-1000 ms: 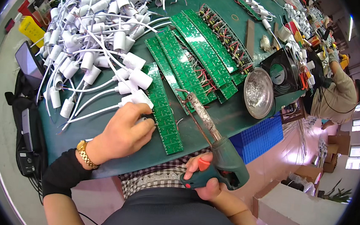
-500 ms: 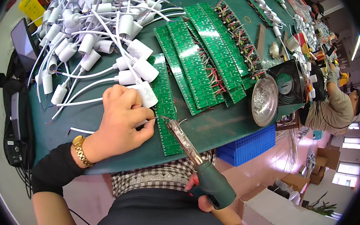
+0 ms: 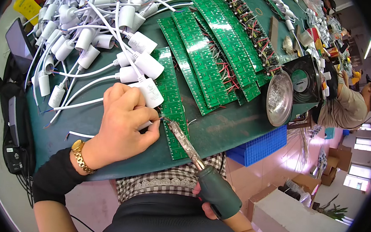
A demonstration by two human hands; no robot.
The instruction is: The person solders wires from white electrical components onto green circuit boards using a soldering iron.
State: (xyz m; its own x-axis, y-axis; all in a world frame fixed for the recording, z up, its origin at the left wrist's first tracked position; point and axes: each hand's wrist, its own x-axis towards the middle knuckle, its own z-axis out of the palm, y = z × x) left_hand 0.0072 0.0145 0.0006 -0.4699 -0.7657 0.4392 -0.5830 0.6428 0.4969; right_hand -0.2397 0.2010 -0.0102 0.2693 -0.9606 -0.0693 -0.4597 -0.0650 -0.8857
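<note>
My left hand, with a gold watch on the wrist, pinches a white cable by its end, its thin bare wires pointing right. Those wires lie over the nearest green circuit board panel, flat on the table. My right hand is wrapped round the handle of a dark green soldering gun, which partly hides it. The gun's long stained metal tip meets the wire ends just right of my left fingertips; solder there is too small to make out. A white lamp socket lies right above my left knuckles.
Many white lamp sockets with cables are heaped at the left. Several more green panels overlap at centre. A metal dish and a black fan stand at the right edge, above a blue crate. Another person sits further right.
The view has shifted slightly, so the panels and dish appear a little moved. My left hand keeps its pinch, and the soldering gun's tip stays at the wire ends.
</note>
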